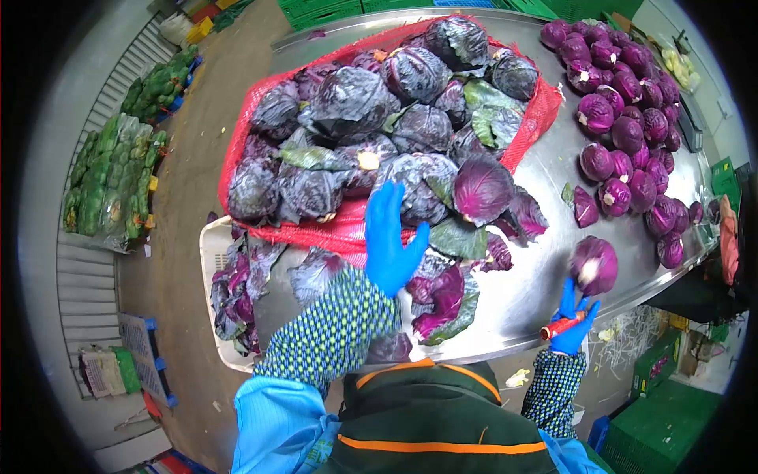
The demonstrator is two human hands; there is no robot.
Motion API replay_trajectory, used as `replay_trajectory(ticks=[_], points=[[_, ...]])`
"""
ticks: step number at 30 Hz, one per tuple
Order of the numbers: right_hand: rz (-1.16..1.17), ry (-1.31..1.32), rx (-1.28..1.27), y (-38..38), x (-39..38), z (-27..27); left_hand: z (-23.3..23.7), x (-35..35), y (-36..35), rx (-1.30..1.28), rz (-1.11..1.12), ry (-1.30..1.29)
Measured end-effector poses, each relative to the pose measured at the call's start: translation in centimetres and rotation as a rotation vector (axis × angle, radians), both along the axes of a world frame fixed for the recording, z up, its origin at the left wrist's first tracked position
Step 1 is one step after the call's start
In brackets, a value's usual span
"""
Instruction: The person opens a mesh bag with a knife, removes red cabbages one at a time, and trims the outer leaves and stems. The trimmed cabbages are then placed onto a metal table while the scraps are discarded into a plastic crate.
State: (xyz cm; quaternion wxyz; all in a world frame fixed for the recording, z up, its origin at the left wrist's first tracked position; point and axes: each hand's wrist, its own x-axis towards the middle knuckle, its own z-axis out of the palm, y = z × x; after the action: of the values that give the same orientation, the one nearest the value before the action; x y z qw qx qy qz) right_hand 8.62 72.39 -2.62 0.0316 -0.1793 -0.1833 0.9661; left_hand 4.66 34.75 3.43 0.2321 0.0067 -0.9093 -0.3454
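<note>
My left hand (391, 245), in a blue glove, has its fingers spread against a dark-leaved red cabbage (418, 186) at the near side of a red mesh sack (347, 225). Many untrimmed red cabbages fill that opened sack. In my gloved right hand (575, 328) is a red-handled tool (559, 326), its working end hidden. Just beyond those fingers, a trimmed purple cabbage (594, 266) with a pale cut stem overlaps the fingertips. Loose outer leaves (446, 304) lie on the metal table between my hands.
A pile of trimmed cabbages (628, 118) covers the right side of the steel table (545, 189). A white bin (217, 300) with discarded leaves stands left. Green crates (659, 426) are at lower right. Bagged green vegetables (118, 174) stand along the left wall.
</note>
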Motion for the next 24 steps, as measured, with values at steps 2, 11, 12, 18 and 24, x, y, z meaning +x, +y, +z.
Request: replay_trajectory(ticks=[2, 11, 12, 18, 24], points=[[0.036, 0.024, 0.261, -0.1, -0.7, 1.9, 0.9, -5.8, -0.9, -0.064, -0.162, 0.085], [0.726, 0.332, 1.246, -16.6, -10.6, 11.0, -3.3, 2.3, -1.7, -0.182, -0.121, -0.147], [0.728, 0.550, 1.290, -18.0, -12.2, 10.5, -4.3, 5.2, -2.2, -0.166, -0.130, -0.156], [1.605, 0.264, 1.096, -25.9, -15.1, 3.9, -7.3, 8.7, -1.7, 1.354, 0.307, -0.245], [1.454, 0.232, 0.607, -22.7, -11.1, 6.3, 1.9, 10.8, -5.9, 0.566, 0.068, -0.155]])
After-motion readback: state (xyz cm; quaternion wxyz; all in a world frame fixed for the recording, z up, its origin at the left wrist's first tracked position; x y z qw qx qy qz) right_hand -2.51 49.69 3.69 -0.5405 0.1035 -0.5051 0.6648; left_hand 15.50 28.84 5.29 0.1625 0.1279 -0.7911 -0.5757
